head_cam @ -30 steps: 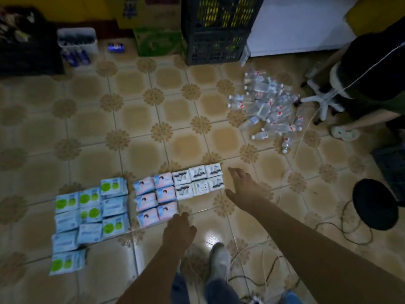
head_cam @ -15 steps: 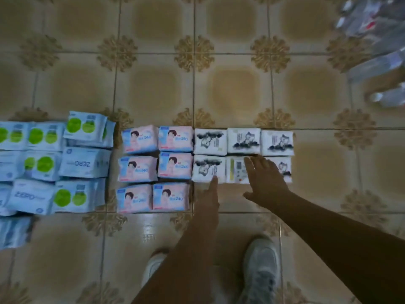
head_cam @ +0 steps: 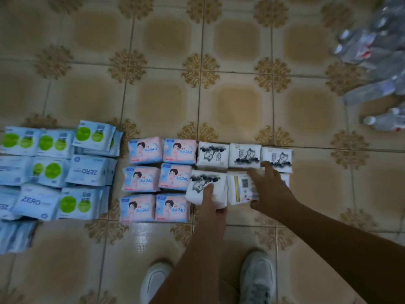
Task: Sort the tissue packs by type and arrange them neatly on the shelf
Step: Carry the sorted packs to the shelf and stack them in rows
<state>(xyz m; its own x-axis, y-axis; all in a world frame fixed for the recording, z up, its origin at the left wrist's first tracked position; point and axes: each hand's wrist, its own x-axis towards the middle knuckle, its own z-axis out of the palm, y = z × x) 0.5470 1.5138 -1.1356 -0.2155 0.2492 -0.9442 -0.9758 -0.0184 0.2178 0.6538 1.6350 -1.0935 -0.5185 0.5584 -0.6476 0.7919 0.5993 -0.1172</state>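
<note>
Tissue packs lie in three groups on the tiled floor. Light-blue and green packs (head_cam: 87, 171) are at the left, pink packs (head_cam: 161, 179) in the middle, white packs with black cartoon prints (head_cam: 244, 157) at the right. My left hand (head_cam: 210, 199) grips the near-left white pack (head_cam: 203, 186), thumb on top, and the pack is tilted. My right hand (head_cam: 270, 189) closes on the white pack with a barcode (head_cam: 240, 189) beside it. The right hand hides most of a third near-row white pack.
A heap of clear plastic bottles (head_cam: 377, 53) lies at the upper right. My two white shoes (head_cam: 257, 277) stand on the floor just below the packs. Bare patterned tiles (head_cam: 236, 102) stretch beyond the packs.
The camera dropped and came closer to the packs. Both hands reached forward and closed on the two near white packs; the left one is now tilted off its spot.
</note>
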